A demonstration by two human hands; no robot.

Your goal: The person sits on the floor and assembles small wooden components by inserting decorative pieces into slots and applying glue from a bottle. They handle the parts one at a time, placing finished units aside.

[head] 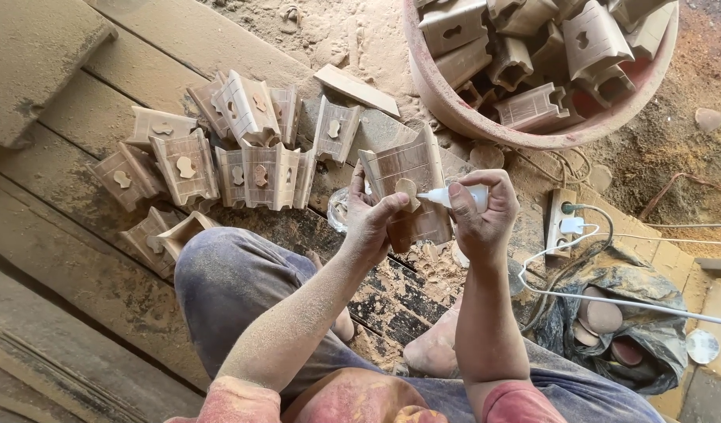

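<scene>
Glue goes onto a small wooden insert
Left hand (pixel 370 222) pinches the insert (pixel 407 192) against a carved wooden block (pixel 407 168); right hand (pixel 479 215) grips the glue bottle (pixel 454 196), best squeezed gently

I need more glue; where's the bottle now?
Head view, centre: the white glue bottle is in the right hand, nozzle at the small wooden piece pinched by the left hand.

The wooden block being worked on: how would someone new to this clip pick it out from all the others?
Below the big pink tub of blocks, the left hand holds one grooved wooden block upright. Unlike the blocks lying in a cluster to its left, it is held in the hand, and the right hand points a small white bottle at its cut-out.
</scene>
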